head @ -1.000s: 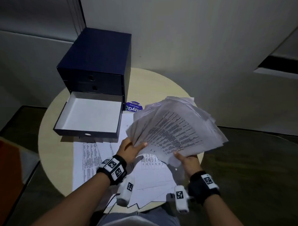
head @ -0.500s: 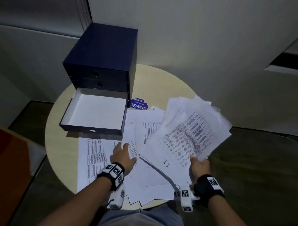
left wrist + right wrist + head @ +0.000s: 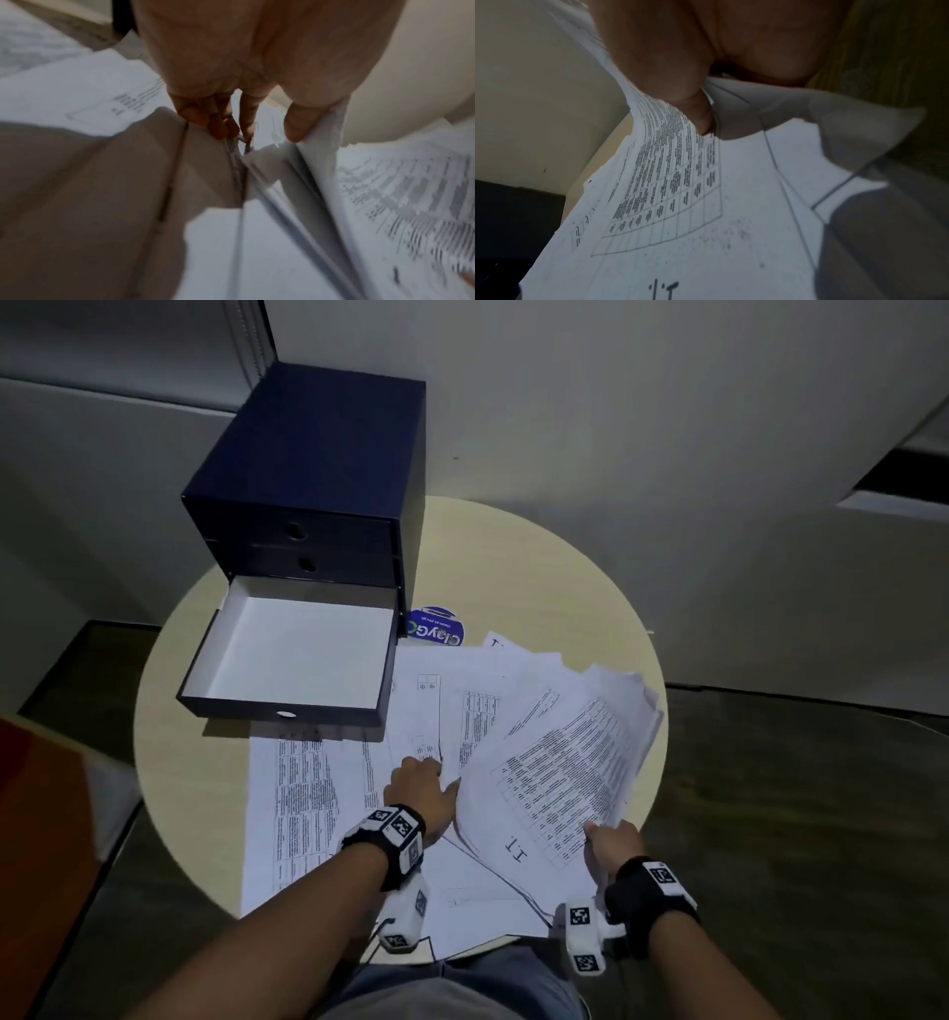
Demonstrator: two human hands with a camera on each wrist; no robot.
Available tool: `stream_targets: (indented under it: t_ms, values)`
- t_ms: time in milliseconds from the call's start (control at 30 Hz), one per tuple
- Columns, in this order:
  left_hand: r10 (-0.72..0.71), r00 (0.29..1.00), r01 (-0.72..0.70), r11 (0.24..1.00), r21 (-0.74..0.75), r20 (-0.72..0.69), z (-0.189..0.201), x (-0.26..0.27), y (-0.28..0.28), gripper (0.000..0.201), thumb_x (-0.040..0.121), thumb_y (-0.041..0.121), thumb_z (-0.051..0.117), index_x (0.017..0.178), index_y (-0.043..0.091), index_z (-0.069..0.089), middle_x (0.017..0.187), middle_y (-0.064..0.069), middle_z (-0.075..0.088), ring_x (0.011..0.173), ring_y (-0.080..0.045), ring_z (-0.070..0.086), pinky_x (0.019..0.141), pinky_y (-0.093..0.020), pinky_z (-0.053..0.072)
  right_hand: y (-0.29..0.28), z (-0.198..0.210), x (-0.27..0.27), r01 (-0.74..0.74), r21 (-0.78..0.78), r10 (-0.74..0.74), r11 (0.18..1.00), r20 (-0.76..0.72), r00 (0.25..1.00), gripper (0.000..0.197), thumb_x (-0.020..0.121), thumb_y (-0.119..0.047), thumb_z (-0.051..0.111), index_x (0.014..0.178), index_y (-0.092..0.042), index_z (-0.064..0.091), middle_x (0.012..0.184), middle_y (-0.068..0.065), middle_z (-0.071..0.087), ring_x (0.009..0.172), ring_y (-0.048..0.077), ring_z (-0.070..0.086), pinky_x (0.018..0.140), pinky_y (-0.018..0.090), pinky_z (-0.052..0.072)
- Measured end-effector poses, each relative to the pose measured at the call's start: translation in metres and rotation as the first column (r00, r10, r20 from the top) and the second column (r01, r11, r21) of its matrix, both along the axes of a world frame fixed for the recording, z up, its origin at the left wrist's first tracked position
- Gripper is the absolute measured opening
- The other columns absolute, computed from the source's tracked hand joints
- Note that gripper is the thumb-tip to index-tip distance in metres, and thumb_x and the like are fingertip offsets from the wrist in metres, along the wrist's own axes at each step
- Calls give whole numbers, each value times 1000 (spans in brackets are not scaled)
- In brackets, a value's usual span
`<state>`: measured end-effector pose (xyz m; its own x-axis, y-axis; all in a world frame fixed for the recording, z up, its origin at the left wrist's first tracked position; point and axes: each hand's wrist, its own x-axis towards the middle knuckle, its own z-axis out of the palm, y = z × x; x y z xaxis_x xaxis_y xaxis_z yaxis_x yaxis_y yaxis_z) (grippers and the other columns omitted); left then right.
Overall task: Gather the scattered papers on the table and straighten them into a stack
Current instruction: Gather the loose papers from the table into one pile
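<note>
A thick, fanned sheaf of printed papers (image 3: 565, 762) lies tilted over the right side of the round table (image 3: 513, 567). My right hand (image 3: 606, 837) grips its near corner, the thumb (image 3: 675, 81) on the top sheet marked "11". My left hand (image 3: 423, 780) is down at the sheaf's left edge. Its fingers (image 3: 221, 125) are curled and pinch a loose sheet (image 3: 90, 87) while the thumb (image 3: 295, 125) touches the sheaf's edge (image 3: 321, 162). More loose papers (image 3: 308, 788) lie spread over the table's near left, some overhanging the front edge.
A dark blue drawer box (image 3: 318, 469) stands at the table's back left, its bottom drawer (image 3: 287, 654) pulled out and white inside, over the loose papers' far edge. A round blue label (image 3: 436, 629) lies beside it. Walls stand close behind; dark floor lies to the right.
The sheaf was lifted in both hands, then came down to the right onto the table. My left hand let go of it and dropped onto the loose papers beside its left edge.
</note>
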<state>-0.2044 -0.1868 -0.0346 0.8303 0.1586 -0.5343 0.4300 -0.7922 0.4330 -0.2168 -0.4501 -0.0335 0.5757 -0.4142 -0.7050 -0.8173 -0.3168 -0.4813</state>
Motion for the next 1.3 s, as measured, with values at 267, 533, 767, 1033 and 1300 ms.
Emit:
stream_targets:
  t_ms: [267,533,767,1033,1300]
  values:
    - [229,973,-229,973,8,-1,6,1,-13,32,90,39,57,116,20,63,158,-9,14,143,-33,19,115,-50,23,3,-7,-6,97,96,-100,991,22,995,69,90,-24,66,142,7,32,133,25,53,120,41,53,99,46,44]
    - [500,841,-371,810,-454,206,39,11,-13,22,88,20,64,74,19,47,89,-11,60,68,-28,55,62,-26,49,-6,-9,-3,210,112,-219,971,75,973,73,94,-17,62,150,4,19,157,21,28,141,41,33,113,47,31]
    - [336,737,-131,922,-363,587,106,28,17,11,99,16,50,109,12,51,80,-7,60,65,-26,55,53,-26,39,-13,-9,-12,107,64,-110,992,47,993,71,96,-20,60,150,5,20,156,22,29,140,42,34,112,47,34]
    - [640,642,61,507,-860,423,158,35,17,26,83,7,75,100,19,59,96,-11,75,85,-22,70,78,-37,59,-10,-19,-11,-63,14,63,998,9,998,62,93,-31,60,140,4,39,136,23,54,121,39,55,102,43,45]
    - [643,763,-308,457,-834,71,109,35,7,25,82,24,77,96,19,58,103,-3,67,93,-18,67,83,-28,52,-19,-15,-5,-85,152,78,985,51,996,24,93,-15,60,113,-1,61,105,16,67,86,26,60,76,33,49]
